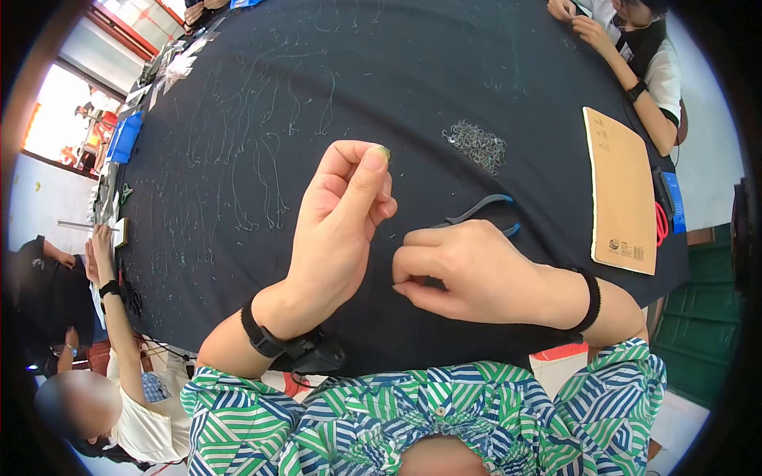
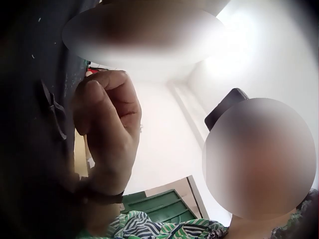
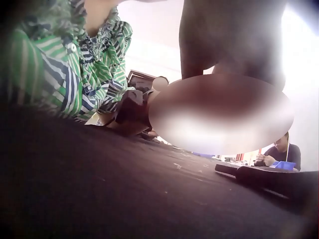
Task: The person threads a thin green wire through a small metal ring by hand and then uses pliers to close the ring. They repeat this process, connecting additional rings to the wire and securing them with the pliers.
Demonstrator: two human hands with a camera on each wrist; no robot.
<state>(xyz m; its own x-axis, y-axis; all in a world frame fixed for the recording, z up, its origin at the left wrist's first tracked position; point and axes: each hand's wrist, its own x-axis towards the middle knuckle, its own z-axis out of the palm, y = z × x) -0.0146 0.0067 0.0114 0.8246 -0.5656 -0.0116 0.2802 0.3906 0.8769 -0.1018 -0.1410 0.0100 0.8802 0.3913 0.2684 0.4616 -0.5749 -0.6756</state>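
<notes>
My left hand (image 1: 341, 214) is raised over the dark cloth, thumb and forefinger pinching a small greenish thing (image 1: 386, 153) at their tips. Lower and to its right is my right hand (image 1: 468, 266), fingers curled and the thumb brought in towards the forefinger; I cannot tell whether something thin is between them. The left wrist view shows this right hand (image 2: 107, 109) from the side. Just behind it lie pliers with blue handles (image 1: 496, 198), partly covered by the hand. Beyond them is a heap of small metal hooks (image 1: 476, 147).
Several thin lines (image 1: 274, 178) with small ends lie across the dark cloth (image 1: 413, 79) at the left. A brown notebook (image 1: 623, 190) is at the right, beside red-handled scissors (image 1: 660, 224). Other people sit around the table, one with a hand (image 1: 101, 246) at the left edge.
</notes>
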